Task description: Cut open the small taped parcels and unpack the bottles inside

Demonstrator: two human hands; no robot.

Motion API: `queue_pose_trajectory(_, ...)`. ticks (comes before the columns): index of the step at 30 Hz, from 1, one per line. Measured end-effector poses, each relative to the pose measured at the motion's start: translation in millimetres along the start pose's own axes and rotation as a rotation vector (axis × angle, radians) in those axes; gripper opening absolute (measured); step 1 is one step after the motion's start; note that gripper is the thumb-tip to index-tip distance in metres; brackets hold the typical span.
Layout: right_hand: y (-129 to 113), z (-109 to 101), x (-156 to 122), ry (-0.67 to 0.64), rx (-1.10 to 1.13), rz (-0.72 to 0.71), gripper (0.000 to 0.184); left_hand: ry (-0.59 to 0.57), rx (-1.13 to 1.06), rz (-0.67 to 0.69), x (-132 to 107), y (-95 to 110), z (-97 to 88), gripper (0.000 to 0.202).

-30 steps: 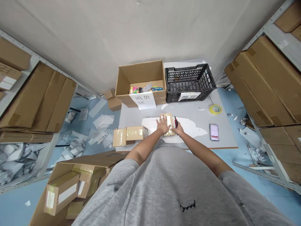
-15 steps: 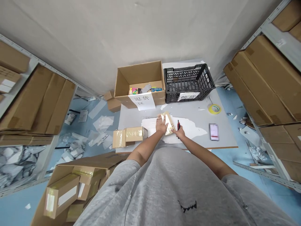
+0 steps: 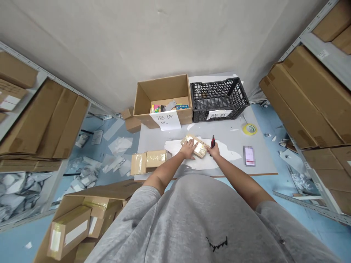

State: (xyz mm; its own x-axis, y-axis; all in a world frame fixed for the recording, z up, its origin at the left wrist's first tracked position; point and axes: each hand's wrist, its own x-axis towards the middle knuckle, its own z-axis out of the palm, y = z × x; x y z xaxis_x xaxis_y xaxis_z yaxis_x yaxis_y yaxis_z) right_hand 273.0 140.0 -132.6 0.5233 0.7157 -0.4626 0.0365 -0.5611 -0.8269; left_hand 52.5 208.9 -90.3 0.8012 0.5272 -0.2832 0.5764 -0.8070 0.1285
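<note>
On the grey table (image 3: 153,138): a small taped parcel (image 3: 202,149) lay askew on white paper (image 3: 174,148).
Left hand (image 3: 188,148): pressed on the parcel's nine-o'clock side, fingers spread.
Right hand (image 3: 214,150): fingers wrapped a red-and-black cutter (image 3: 212,140), touching the parcel's three-o'clock end.
Black crate (image 3: 226,114): stood at one o'clock from the parcel.

I'm in a packing room. Shelves (image 3: 315,44) of brown boxes (image 3: 30,120) stand well left and right of my hands (image 3: 188,149). Past them, a big box (image 3: 164,87) and a black crate (image 3: 200,115) with paper signs (image 3: 167,120) sit on the surface (image 3: 153,140). Tape (image 3: 251,133) lies right of my hands.
</note>
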Motion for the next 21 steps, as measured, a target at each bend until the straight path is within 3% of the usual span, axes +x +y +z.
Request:
queue_pose_trajectory(6, -16, -13, 18, -0.051, -0.004, -0.007, 0.078, 0.110, -0.053, -0.195, -3, 18, 0.3, 0.084)
queue_pose_trajectory(10, -3, -12, 7, -0.093, 0.001, 0.001, 0.069, 0.122, -0.092, -0.148, 6, 24, -3.3, 0.068)
queue_pose_trajectory(14, -1, -9, 6, -0.088, 0.050, 0.034, 0.063, 0.122, -0.139, -0.039, 22, 30, -5.7, 0.069)
queue_pose_trajectory(21, -14, -5, 19, -0.101, 0.012, -0.013, 0.069, 0.065, -0.185, -0.070, 41, 32, -7.4, 0.071)
